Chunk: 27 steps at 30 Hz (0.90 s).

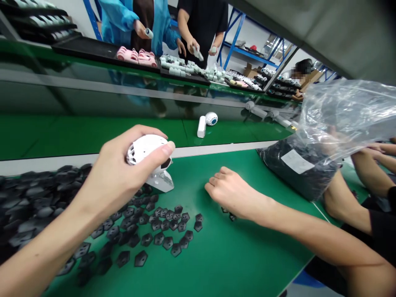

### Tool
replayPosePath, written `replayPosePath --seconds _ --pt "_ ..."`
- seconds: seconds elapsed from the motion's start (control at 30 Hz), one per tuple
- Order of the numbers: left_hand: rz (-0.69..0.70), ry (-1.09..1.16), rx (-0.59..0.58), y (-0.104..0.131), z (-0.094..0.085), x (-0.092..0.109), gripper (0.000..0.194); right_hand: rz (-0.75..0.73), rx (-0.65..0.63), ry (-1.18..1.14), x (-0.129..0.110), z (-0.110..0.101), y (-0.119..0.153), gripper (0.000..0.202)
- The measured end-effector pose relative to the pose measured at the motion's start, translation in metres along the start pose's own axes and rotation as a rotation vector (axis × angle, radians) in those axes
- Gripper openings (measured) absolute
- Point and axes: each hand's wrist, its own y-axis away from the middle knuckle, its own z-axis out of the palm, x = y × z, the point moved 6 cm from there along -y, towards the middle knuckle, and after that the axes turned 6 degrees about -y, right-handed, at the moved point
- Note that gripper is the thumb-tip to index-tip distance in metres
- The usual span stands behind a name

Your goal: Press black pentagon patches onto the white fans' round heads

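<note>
My left hand [119, 171] grips a white rounded housing [145, 149] with vent slots by its sides, thumb across the near edge. Below it, a shiny pale angular part [162, 181] shows; I cannot tell whether it is joined to the housing. My right hand [233, 192] is closed above the green mat [222, 255], its fingers curled under and their contents hidden. Small black pentagonal pieces [165, 225] lie scattered between the hands, and a few show beneath my right wrist. A large heap of black pieces [37, 202] spreads at the left.
A clear plastic bag of black pieces [297, 169] stands at the right, by another person's arms [346, 202]. On the green belt [167, 128] lie a white part [201, 126] and a round vented head [212, 119]. Opposite, two people handle pale parts over black trays [89, 51].
</note>
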Motion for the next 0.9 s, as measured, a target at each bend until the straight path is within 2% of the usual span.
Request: replayPosePath --seconds 0.07,0.13,0.2,0.23,0.3,0.4,0.5,0.67,0.9 --pt "-0.078 0.131 -0.098 -0.001 0.006 -0.011 0.052 0.023 0.153 -0.231 0.009 -0.014 -0.009 0.016" --pt "-0.126 0.241 -0.150 0.000 0.012 -0.020 0.055 -0.021 0.433 -0.562 0.018 -0.040 -0.015 0.015" --pt "-0.125 0.310 -0.130 0.001 0.014 -0.023 0.055 -0.088 0.723 -0.872 0.025 -0.067 -0.016 0.014" --pt "-0.116 0.345 -0.106 0.002 0.013 -0.022 0.054 -0.113 0.827 -1.008 0.026 -0.077 -0.016 0.011" --pt "-0.101 0.433 -0.054 0.003 0.011 -0.018 0.053 -0.142 0.933 -1.266 0.025 -0.092 -0.018 0.002" --pt "-0.065 0.527 0.028 0.004 0.003 -0.012 0.052 -0.181 0.919 -1.610 0.017 -0.098 -0.024 0.014" --pt "0.056 0.411 0.095 0.008 -0.008 -0.008 0.048 -0.207 0.837 -1.796 0.008 -0.095 -0.028 0.018" --pt "0.491 0.015 0.196 0.024 -0.016 0.007 0.029 -0.219 0.768 -1.912 0.005 -0.089 -0.030 0.020" --pt "0.842 -0.137 0.342 0.031 -0.028 0.021 0.024 -0.243 0.620 -1.961 0.004 -0.087 -0.033 0.021"
